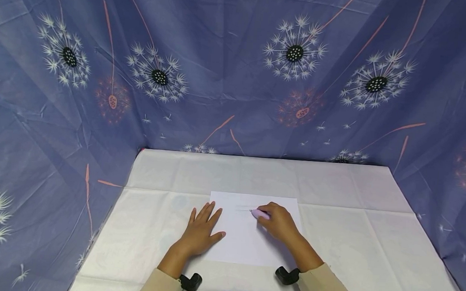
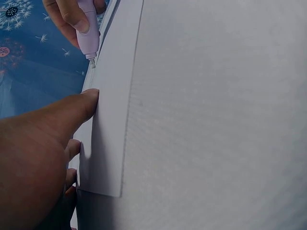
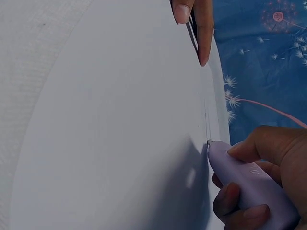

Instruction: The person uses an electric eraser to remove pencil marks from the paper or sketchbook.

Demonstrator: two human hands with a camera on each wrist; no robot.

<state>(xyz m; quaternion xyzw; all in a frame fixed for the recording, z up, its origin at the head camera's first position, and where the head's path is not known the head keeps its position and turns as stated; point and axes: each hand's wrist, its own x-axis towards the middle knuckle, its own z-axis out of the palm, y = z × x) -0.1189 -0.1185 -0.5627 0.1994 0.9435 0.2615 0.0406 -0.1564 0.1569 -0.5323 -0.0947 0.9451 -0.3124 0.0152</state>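
A white sheet of paper [image 1: 242, 247] lies on the cloth-covered table, with faint pencil lines [image 1: 242, 206] near its far edge. My right hand [image 1: 281, 223] grips a lavender electric eraser [image 1: 260, 214], a stubby body with a narrow tip. In the right wrist view the thumb lies along the top of the eraser [image 3: 254, 187], whose tip meets the paper at the lines. Fingers spread, my left hand [image 1: 199, 234] rests flat over the paper's left edge. The left wrist view shows its thumb [image 2: 81, 105] on the sheet, pointing toward the eraser.
White cloth [image 1: 372, 250] with fold creases covers the table. A blue curtain [image 1: 226, 73] printed with dandelions hangs behind and along both sides. Black wrist mounts [image 1: 287, 276] stick out at both beige sleeves [image 1: 330, 290].
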